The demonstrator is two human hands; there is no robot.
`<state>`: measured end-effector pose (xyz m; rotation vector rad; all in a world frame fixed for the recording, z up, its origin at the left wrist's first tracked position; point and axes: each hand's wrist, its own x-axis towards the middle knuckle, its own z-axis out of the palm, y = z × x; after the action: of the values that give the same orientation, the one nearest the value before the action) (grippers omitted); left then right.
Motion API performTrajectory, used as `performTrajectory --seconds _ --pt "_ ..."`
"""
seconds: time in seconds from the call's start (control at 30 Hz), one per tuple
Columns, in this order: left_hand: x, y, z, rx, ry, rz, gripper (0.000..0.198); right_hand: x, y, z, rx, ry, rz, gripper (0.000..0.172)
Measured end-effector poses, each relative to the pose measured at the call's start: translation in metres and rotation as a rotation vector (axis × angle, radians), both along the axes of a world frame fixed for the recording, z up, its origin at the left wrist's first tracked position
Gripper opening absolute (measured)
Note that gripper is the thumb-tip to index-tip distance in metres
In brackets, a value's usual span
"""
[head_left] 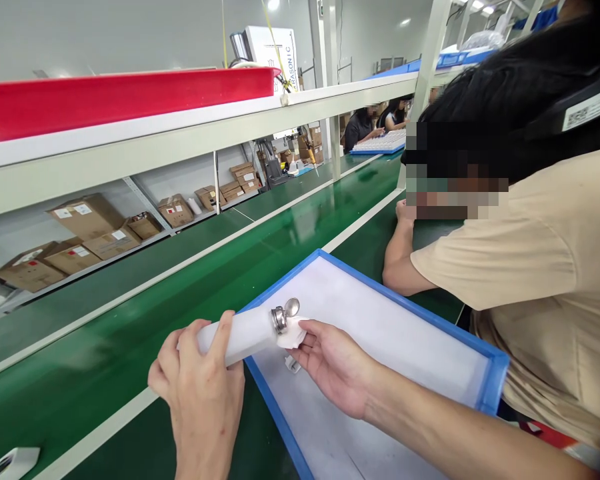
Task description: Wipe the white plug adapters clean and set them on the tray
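Observation:
My left hand [197, 387] grips a white plastic tube-shaped part [245, 333] with a metal cap end [280, 319] and a small round metal disc [292, 307] on it. My right hand [333, 363] pinches a small white piece [293, 333] against the metal end. Both hands hover over the near-left corner of a blue-rimmed white tray [495, 383]. A small white clip [292, 364] lies on the tray just under the hands.
A green conveyor belt [145, 333] runs along the left. A co-worker in a beige shirt [545, 280] leans on the bench at the right. A red tray [115, 93] sits on the overhead shelf, cardboard boxes [87, 217] behind. A white part [13, 462] lies bottom left.

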<state>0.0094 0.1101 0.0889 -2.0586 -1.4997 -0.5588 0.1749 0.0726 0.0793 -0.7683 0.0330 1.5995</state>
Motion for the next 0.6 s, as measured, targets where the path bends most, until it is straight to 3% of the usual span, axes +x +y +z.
performTrajectory --seconds 0.6 --pt "-0.0038 0.0010 0.0070 0.032 0.014 -0.046 0.033 -0.0051 0.0022 0.0003 -0.006 0.027 -0.004 0.030"
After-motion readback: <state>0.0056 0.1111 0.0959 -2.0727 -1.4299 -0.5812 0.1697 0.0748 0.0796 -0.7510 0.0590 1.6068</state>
